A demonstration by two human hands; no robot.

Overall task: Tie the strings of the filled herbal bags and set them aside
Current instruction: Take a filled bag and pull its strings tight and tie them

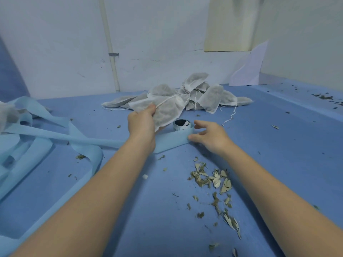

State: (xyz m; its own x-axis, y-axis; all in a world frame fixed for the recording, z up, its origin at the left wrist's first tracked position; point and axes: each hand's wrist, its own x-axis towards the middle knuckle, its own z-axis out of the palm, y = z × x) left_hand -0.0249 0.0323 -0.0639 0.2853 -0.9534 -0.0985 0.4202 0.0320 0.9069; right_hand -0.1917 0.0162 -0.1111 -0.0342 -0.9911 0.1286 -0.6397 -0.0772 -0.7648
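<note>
A heap of white filled herbal bags [202, 93] with loose strings lies at the back of the blue table [278, 145]. My left hand [142, 122] grips one filled bag [167, 112] at the front of the heap, its string running up to the gathered neck. My right hand [209, 136] hovers just right of it with fingers spread and relaxed, holding nothing, its fingertips over the end of a light blue fabric strip [172, 140].
A small dark roll [182, 124] stands between my hands. Light blue fabric strips [37, 141] lie tangled at the left. Dried leaf fragments [213, 180] are scattered at the front right. A wall with a white pipe [111, 52] closes the back.
</note>
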